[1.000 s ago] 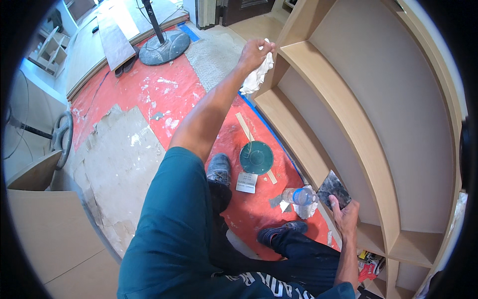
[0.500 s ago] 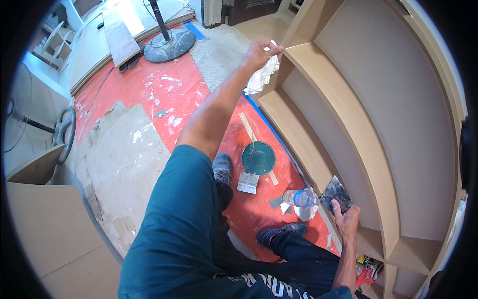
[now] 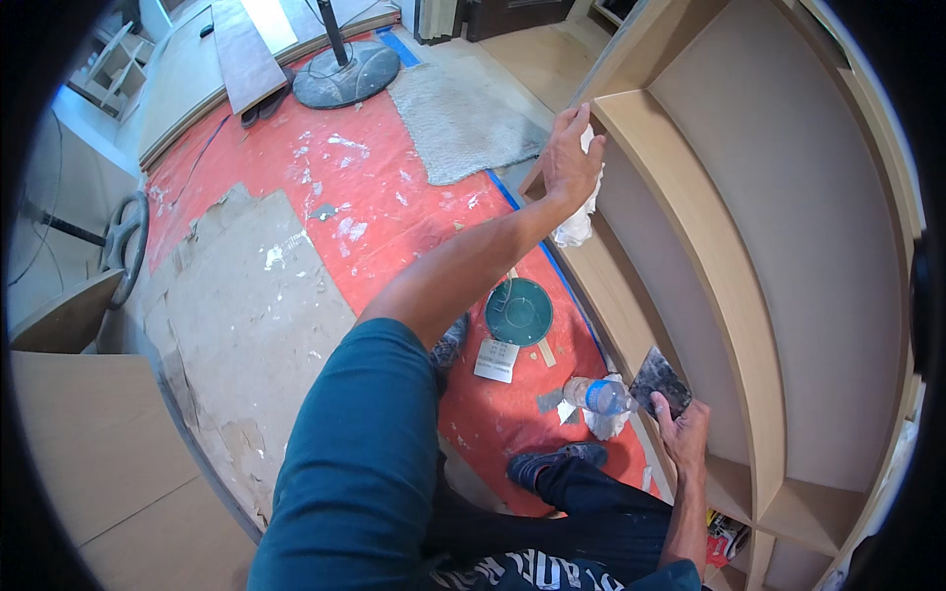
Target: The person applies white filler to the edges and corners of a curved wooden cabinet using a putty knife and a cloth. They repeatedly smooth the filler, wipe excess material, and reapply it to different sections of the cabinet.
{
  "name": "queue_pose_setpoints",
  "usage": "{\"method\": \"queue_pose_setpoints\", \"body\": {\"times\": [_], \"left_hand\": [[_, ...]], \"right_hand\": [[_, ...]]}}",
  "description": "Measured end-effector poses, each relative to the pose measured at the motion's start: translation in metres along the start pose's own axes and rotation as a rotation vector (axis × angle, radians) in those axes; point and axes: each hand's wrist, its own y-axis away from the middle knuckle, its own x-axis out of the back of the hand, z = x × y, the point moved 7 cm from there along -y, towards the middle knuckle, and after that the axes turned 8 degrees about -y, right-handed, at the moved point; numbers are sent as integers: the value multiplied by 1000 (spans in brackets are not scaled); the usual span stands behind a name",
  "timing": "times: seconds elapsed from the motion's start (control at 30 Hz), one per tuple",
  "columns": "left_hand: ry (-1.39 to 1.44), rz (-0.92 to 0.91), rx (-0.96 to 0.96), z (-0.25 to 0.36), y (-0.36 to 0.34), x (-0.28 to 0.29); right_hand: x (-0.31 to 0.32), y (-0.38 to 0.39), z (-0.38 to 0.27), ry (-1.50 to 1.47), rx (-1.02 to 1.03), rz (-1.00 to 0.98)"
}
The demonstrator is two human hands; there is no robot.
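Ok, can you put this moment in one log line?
left hand: holds white rag near shelf | right hand: holds dark flat piece | red floor: clear bottle, green round object

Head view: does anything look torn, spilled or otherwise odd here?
Yes. The greyish-brown sheet on the floor has ragged, torn-looking edges. The red floor covering beside it is blotched with white, perhaps dripped material. The dark flat tool in the right hand also has pale smears.
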Motion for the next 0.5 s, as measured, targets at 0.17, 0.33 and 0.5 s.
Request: {"method": "queue_pose_setpoints", "body": {"times": [0.17,0.33,0.5], "left_hand": [[-25,-106,-39,-8,-16,4],[-308,-212,-174,-6,-20,-21],[-449,-249,-357,-4,-32,-25]], "right_hand": [[-10,-7,1,8,-14,-44],[-13,-10,24,98,111,-13],[-28,-22,33,-91,-165,-1]]}}
